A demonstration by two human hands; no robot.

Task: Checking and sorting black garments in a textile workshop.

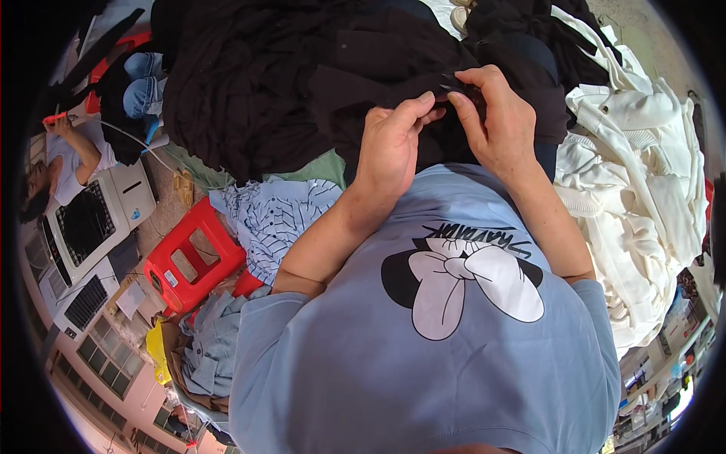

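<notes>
A black garment [363,83] lies bunched across my lap. My left hand [389,147] pinches a bit of its cloth between thumb and fingers. Close by on the right, my right hand [499,121] is closed, thumb and forefinger almost meeting. A small dark thing with a shiny pointed tip [448,86] shows at its fingertips, too small and dark to name. The fingertips of both hands are nearly touching over the black cloth.
White knit garments [628,197] are heaped on the right. To the left are a patterned light-blue shirt [280,216], a red plastic stool [193,257] and a pile of blue clothes [215,340]. Another person [72,159] is at the far left beside a white machine [98,216].
</notes>
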